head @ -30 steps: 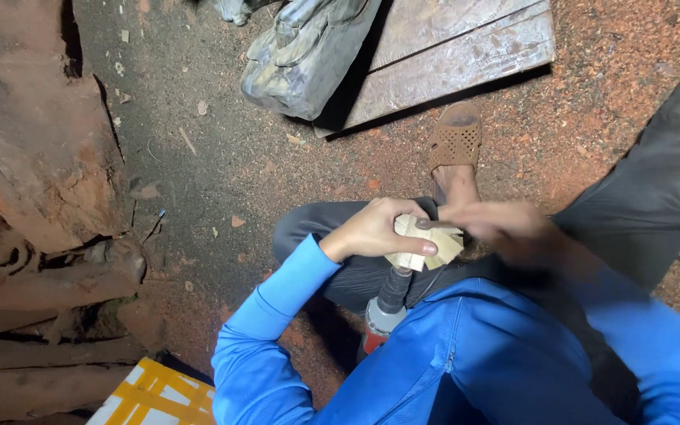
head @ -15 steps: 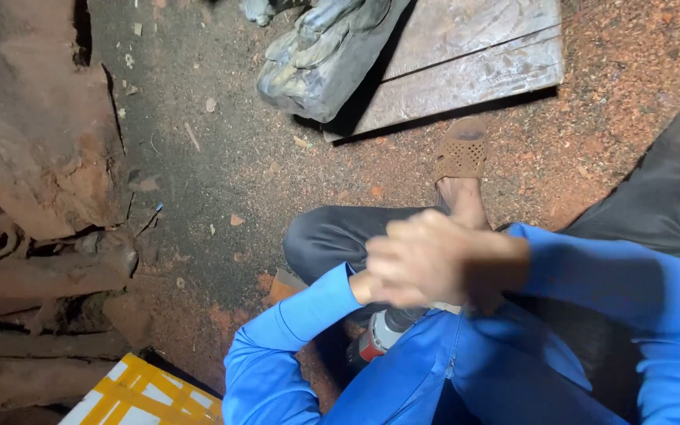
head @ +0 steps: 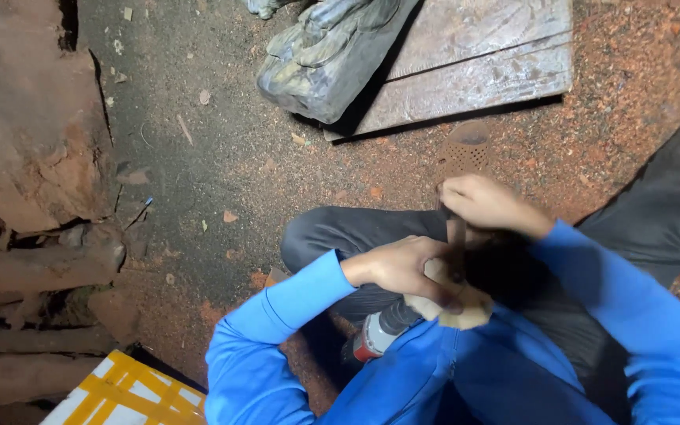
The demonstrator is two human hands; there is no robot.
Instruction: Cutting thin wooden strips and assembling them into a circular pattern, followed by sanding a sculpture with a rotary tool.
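Wood [head: 456,303], a pale lump at lower centre of the frame, sits gripped in my left hand [head: 407,267] just below it, while my right hand [head: 485,205], closed on a thin tool [head: 456,244], stands above, tool running straight down onto it.

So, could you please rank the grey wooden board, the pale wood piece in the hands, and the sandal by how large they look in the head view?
1. Grey wooden board, by far the largest.
2. Pale wood piece, partly hidden by the left hand.
3. Sandal.
The last two look close; the wood piece lies nearer the camera, so that order is unsure.
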